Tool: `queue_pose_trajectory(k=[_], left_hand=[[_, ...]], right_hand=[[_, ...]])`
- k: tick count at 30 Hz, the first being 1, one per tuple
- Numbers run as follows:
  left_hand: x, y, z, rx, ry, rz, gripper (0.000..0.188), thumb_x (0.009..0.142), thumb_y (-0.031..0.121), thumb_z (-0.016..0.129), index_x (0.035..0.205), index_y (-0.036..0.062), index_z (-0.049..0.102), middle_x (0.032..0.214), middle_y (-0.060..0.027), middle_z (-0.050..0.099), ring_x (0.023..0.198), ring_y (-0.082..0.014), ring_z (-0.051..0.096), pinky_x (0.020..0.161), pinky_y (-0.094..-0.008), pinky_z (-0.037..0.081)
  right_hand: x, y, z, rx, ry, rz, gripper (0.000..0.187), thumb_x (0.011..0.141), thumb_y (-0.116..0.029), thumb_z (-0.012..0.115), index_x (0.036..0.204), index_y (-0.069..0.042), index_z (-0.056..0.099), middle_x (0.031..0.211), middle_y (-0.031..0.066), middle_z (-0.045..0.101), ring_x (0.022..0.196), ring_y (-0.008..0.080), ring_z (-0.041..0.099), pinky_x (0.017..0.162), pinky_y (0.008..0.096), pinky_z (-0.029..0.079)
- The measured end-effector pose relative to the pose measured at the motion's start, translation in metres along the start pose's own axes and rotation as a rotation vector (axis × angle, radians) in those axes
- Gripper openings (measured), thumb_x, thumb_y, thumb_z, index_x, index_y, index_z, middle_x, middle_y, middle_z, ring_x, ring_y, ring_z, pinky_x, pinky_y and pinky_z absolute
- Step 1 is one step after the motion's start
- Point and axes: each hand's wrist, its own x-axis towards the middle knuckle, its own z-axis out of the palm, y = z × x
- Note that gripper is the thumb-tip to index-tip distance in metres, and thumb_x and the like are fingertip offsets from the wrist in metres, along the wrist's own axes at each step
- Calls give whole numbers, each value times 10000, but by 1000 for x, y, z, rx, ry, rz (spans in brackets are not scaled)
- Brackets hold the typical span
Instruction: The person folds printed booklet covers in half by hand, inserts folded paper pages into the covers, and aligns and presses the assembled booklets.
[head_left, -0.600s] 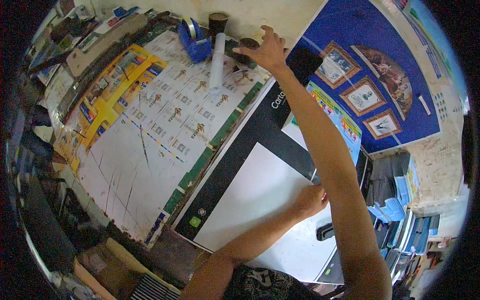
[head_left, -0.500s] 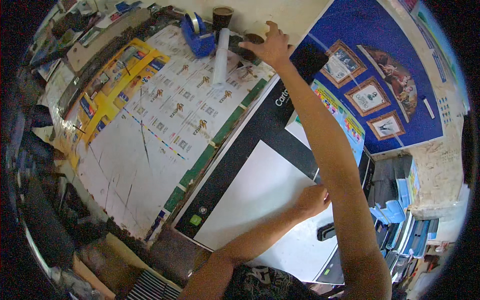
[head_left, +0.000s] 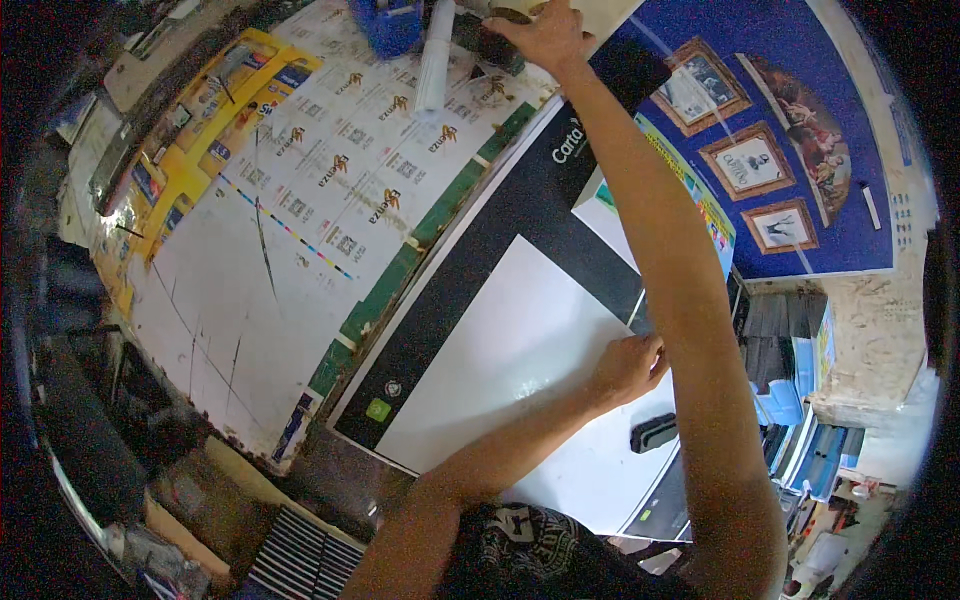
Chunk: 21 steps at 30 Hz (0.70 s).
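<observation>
My right hand (head_left: pixel 545 38) reaches to the far end of the work surface, partly cut off by the top edge. Its thumb and fingers are spread apart over a dark round object (head_left: pixel 502 52) that I cannot identify. Beside it lie a white paper roll (head_left: pixel 434 65) and a blue tape dispenser (head_left: pixel 392 30). My left hand (head_left: pixel 628 370) is closed and rests at the right edge of a white sheet (head_left: pixel 500 340) on a black printed board (head_left: pixel 440 330). What its fingers hold, if anything, is hidden. Close by lies a small black oblong object (head_left: pixel 653 432).
A printed white sheet (head_left: pixel 300 210) with worn marks covers the left surface, bordered by a green strip (head_left: pixel 395 280). Yellow printed material (head_left: pixel 205 130) lies beyond. A box (head_left: pixel 600 210) stands behind my right forearm. Stacked books (head_left: pixel 785 330) and a blue poster (head_left: pixel 850 230) are at the right.
The view has shifted, so most things sit higher in the picture and the dark cup at the back is out of view. My left hand stays closed; my right hand stays beside the dark object.
</observation>
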Motion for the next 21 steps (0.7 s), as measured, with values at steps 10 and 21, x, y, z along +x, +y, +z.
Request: queue_pose_trajectory(k=[10, 21], left_hand=[[1, 22, -25, -72, -30, -88, 150, 877, 136, 668, 890, 51, 545, 763, -162, 670, 687, -359, 686, 620, -474, 541], [1, 18, -17, -21, 3, -18, 161, 876, 145, 675, 895, 51, 546, 781, -164, 677, 706, -352, 691, 633, -474, 539]], right_hand=[[29, 28, -18, 25, 72, 83, 1051, 701, -438, 859, 1497, -138, 242, 1231, 183, 601, 1271, 393, 486, 1117, 667, 244], [28, 45, -8, 21, 193, 87, 958, 706, -436, 864, 1443, -164, 315, 1425, 213, 480, 1391, 406, 391, 1127, 681, 208]])
